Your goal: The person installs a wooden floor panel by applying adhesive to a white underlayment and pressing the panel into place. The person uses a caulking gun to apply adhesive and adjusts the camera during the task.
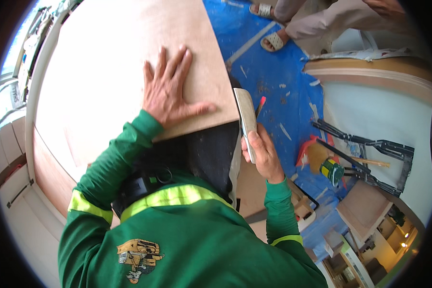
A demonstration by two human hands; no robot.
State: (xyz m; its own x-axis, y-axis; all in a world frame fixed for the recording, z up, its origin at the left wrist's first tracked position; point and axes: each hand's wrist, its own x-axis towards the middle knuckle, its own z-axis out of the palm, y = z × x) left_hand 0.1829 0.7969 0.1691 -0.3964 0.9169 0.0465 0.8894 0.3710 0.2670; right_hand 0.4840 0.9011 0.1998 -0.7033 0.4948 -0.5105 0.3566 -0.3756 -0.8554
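A large sheet of pale plywood lies in front of me, its near right corner close to my waist. My left hand rests flat on it near that corner, fingers spread and thumb pointing right. At the board's right edge, my right hand grips the lower end of a long, narrow sanding block. The block stands on its side along the edge, its tan face turned right; whether it touches the wood I cannot tell. My right fingers are partly hidden behind the block.
Blue sheeting with scattered scraps covers the floor at right. Another person's sandalled foot stands at the far right. A black folding stand and a green-and-yellow can lie right of me. A brown panel is lower right.
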